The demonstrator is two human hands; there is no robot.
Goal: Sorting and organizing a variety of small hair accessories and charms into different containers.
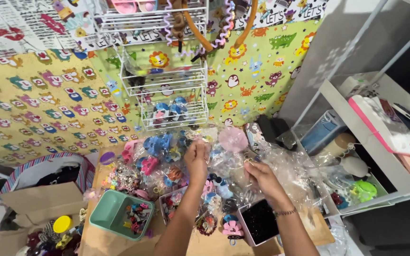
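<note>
My left hand (196, 159) reaches over a table heaped with small hair clips in clear plastic bags (167, 161); its fingers are pinched together at the top, seemingly on a small item or bag edge that I cannot make out. To its right, my right hand (260, 174) has its fingers curled on a small item next to crinkled clear plastic (285, 166). A round pink piece (232, 139) lies just beyond both hands.
A teal tray (115, 213) with small clips sits front left. A white box with dark contents (259, 222) is under my right wrist. A white wire rack (167, 90) hangs on the patterned wall. White shelves (357, 118) stand right; cardboard boxes (39, 204) left.
</note>
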